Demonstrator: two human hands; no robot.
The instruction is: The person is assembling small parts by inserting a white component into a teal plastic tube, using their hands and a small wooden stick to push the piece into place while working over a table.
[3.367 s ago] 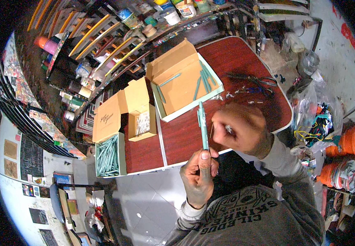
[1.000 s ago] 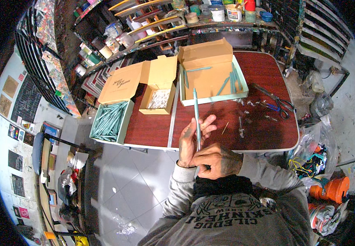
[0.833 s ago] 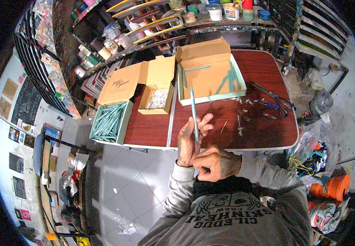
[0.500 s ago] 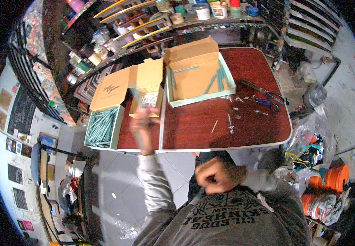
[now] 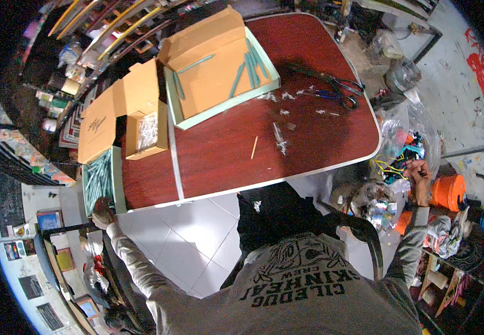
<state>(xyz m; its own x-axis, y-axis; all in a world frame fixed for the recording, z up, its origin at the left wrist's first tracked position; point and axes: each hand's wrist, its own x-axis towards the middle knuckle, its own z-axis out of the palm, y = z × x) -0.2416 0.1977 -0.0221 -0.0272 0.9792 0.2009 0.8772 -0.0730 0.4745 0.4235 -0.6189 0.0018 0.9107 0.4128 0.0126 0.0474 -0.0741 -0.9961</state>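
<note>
My left hand (image 5: 103,213) is at the near end of an open box (image 5: 117,187) packed with slim teal pen-like sticks (image 5: 98,178). Its fingers are in shade against the box's near corner, so whether they hold a stick is hidden. Far to the right, my right hand (image 5: 419,177) hangs over a clear plastic bag (image 5: 429,125) of coloured scraps and wires. Its fingers are bent but apart, with nothing visible in them. A larger open box (image 5: 219,106) on the table holds several more teal sticks. Between the boxes stands a small carton (image 5: 154,146) of small white pieces.
The dark red table (image 5: 219,162) carries scissors (image 5: 342,89), a thin wooden stick (image 5: 254,147) and white scraps (image 5: 279,139). An orange container (image 5: 448,191) stands below the bag. A black chair arm (image 5: 359,226) curves beside me, and crowded shelves line the back left.
My left hand has moved left and down from the small carton to the box of sticks. From in front of my chest, my right hand has swung out over the bag. The view has shifted.
</note>
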